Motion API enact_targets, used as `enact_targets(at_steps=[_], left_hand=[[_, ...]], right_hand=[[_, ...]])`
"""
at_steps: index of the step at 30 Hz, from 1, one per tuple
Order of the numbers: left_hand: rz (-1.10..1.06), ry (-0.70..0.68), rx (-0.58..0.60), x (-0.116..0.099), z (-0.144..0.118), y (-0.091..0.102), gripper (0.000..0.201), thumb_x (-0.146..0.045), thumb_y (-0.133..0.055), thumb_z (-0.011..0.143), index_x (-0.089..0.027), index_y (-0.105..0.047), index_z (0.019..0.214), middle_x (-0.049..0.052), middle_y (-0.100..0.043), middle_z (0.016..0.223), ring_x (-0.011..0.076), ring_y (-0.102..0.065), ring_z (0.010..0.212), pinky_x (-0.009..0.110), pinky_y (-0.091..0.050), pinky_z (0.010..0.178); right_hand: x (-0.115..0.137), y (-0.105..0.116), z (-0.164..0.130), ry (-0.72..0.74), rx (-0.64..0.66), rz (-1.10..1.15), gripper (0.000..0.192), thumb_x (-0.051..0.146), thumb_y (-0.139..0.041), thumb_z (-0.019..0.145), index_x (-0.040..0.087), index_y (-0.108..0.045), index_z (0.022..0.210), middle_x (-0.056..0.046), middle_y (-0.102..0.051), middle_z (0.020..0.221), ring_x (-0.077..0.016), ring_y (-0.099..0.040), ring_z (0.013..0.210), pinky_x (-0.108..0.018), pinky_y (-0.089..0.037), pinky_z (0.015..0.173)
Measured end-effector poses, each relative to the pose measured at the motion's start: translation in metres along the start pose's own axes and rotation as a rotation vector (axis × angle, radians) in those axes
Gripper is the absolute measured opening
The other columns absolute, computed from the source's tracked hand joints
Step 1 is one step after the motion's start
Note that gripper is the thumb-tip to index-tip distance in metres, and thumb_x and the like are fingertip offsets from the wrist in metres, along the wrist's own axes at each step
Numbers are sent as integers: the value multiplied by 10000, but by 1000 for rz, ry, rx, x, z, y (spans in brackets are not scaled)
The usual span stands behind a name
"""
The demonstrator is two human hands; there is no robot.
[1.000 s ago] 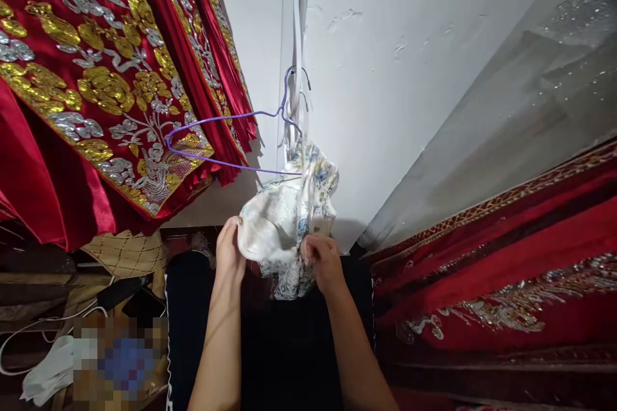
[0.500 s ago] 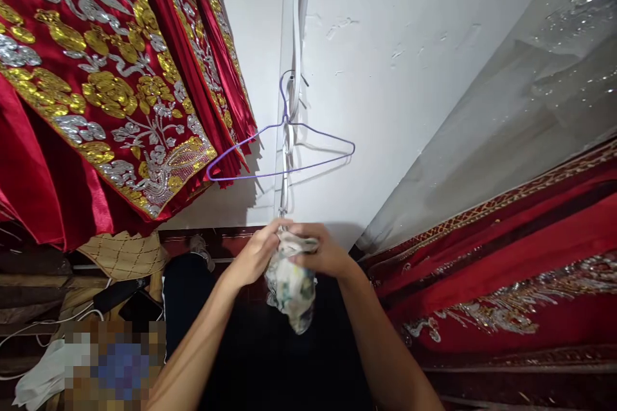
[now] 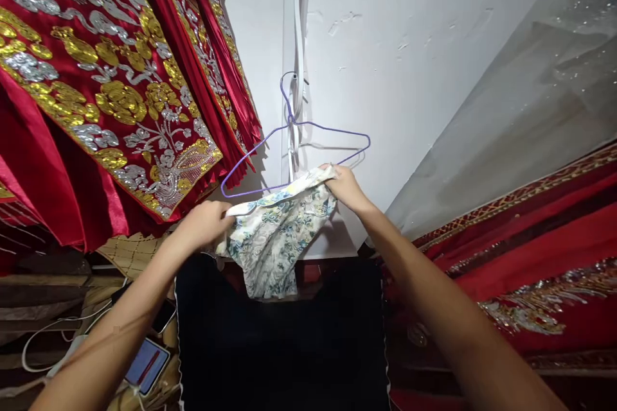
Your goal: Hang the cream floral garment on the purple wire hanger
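Note:
A thin garment with a white, blue and green floral print (image 3: 282, 237) is stretched by its top edge between my hands. From that edge it narrows downward, somewhat like briefs. At its left corner, my left hand (image 3: 206, 223) pinches the edge with closed fingers. My right hand (image 3: 348, 186) grips the other corner, held higher, so the edge slopes up to the right. Just behind the garment hangs a purple wire hanger (image 3: 258, 149), its hook over a small wall peg. The garment covers part of the hanger's lower bar; whether they touch, I cannot tell.
Red robes with gold and silver embroidery (image 3: 125, 103) hang at the left. A sheer sparkling cloth (image 3: 511, 103) and red embroidered fabric (image 3: 544, 270) are at the right. A white cable (image 3: 297, 26) runs down the wall. A lit phone (image 3: 147, 365) lies at lower left.
The bunched garment has been raised and spread wide between my hands. My left hand has moved left, my right hand up and slightly right.

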State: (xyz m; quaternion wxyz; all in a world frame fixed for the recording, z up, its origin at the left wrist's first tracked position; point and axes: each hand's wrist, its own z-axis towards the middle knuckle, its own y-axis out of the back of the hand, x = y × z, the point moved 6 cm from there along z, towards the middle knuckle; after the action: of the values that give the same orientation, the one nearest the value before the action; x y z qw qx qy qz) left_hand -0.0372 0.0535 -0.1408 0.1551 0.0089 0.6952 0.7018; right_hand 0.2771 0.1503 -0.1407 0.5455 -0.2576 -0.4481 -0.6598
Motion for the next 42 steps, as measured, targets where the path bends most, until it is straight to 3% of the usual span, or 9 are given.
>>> enact_targets(at_steps=[3,9,13,17,23,26,31,36,42], left_hand=[[121,103,54,19,11,7,295,-202,-450,847,-163,-740,886,157,-758,904,308,-708,833,355,-484,740],[-228,-62,-481,11,24,34,498,-223,-418,902,-111,-613,1347,179,-609,1413,332,-499,1390,490,-374,1170],[-541,-181,-702,-3,36,51,456,-250,-410,954,-178,-627,1349,104,-667,1340,266,-572,1299,469,-403,1155],[-408,-283,-684,-25,48,75,492,-137,-454,884,-203,-657,1327,80,-708,1163,235,-649,1049,403,-499,997],[-239,-299,-688,-24,46,101,395,-151,-465,889,-178,-735,1176,90,-696,1017,234,-634,911,360,-502,869],[-226,-336,-698,-31,44,108,338,-166,-478,899,-181,-738,1114,90,-683,1008,238,-630,922,361,-499,870],[-220,-277,-755,-28,51,108,244,-212,-503,913,-205,-704,1049,105,-620,1047,267,-596,1007,417,-490,931],[-373,-177,-789,-26,69,96,290,-235,-562,869,-228,-656,1143,117,-596,1148,295,-571,1112,482,-464,1008],[-428,-429,-731,-98,86,98,536,-219,-552,870,-221,-480,1401,123,-548,1378,322,-482,1309,530,-363,1122]], right_hand=[[15,12,-14,4,21,-92,262,151,-565,644,152,-743,835,-26,-722,784,-209,-648,790,-272,-456,693],[32,1,-31,2,32,-33,196,137,-538,650,158,-692,770,-15,-690,741,-189,-631,755,-264,-456,677],[35,-13,-35,-10,81,43,210,134,-547,652,159,-702,791,-21,-707,777,-195,-646,777,-272,-475,684],[42,-13,-37,-6,183,38,360,100,-541,672,167,-748,958,-55,-751,960,-234,-685,924,-328,-524,803],[35,69,-30,34,-343,-90,1007,171,-771,674,161,-324,1577,-157,-726,1144,-259,-701,892,-413,-567,795],[26,101,-17,-18,-371,-137,814,292,-841,657,123,-564,1404,-145,-757,1002,-250,-700,791,-374,-561,676],[25,120,-7,-133,-65,-39,335,418,-881,628,169,-797,835,-96,-761,782,-240,-685,662,-340,-514,558],[35,92,-13,-246,86,341,497,694,-718,721,213,-778,830,-101,-750,763,-290,-718,714,-445,-572,655],[47,37,8,-241,121,405,534,658,-527,841,188,-739,982,-97,-758,854,-315,-720,924,-491,-573,834]])
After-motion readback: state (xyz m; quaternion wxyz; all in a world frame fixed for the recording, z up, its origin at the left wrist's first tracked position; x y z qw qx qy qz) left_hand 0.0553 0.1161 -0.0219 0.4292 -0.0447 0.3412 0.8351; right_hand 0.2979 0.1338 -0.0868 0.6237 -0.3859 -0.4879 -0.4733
